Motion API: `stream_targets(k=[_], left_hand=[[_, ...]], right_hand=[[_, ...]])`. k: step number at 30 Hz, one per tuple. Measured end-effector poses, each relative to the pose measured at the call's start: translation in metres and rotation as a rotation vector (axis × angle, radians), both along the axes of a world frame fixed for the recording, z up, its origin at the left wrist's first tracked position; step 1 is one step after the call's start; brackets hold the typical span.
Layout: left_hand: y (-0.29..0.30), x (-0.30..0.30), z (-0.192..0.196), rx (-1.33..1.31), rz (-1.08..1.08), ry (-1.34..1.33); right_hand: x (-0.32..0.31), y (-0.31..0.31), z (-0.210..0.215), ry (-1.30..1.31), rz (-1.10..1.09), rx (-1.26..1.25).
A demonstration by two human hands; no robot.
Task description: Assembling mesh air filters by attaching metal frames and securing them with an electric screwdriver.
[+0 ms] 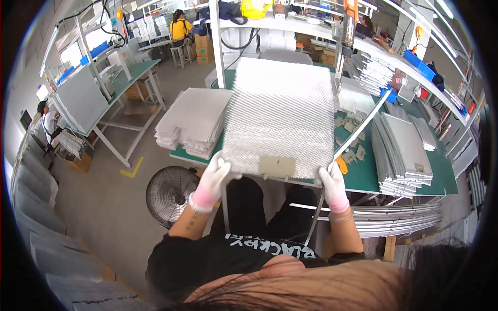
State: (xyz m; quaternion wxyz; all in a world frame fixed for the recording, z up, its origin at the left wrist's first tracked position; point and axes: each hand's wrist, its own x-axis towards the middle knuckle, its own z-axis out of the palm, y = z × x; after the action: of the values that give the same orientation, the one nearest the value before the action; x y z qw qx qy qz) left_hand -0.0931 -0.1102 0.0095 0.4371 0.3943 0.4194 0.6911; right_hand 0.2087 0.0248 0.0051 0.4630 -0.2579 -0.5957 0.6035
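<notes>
Here, both hands (275, 179) on mesh panel (280, 116).

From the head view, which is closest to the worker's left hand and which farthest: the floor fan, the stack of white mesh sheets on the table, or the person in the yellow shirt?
Measured from the left hand:
1. Floor fan, just left of it and below, on the floor.
2. Stack of white mesh sheets, above it on the green table's left end.
3. Person in the yellow shirt, far back, seated near the top of the view.
</notes>
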Motion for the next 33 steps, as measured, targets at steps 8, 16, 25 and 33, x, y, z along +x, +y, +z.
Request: stream_targets(k=[8, 16, 25, 33], left_hand=[[-0.035, -0.015, 0.007, 0.525, 0.221, -0.001], [0.115, -0.044, 0.081, 0.391, 0.215, 0.277], [0.136, -0.045, 0.053, 0.355, 0.371, 0.313], [0.129, -0.056, -0.046, 0.062, 0.200, 0.528]], right_hand=[[-0.042, -0.006, 0.063, -0.014, 0.031, 0.487], [-0.063, 0.107, 0.070, 0.126, -0.397, 0.459], [-0.067, 0.101, 0.051, -0.114, -0.699, 0.583], [-0.057, 0.093, -0.031, -0.169, -0.402, 0.447]])
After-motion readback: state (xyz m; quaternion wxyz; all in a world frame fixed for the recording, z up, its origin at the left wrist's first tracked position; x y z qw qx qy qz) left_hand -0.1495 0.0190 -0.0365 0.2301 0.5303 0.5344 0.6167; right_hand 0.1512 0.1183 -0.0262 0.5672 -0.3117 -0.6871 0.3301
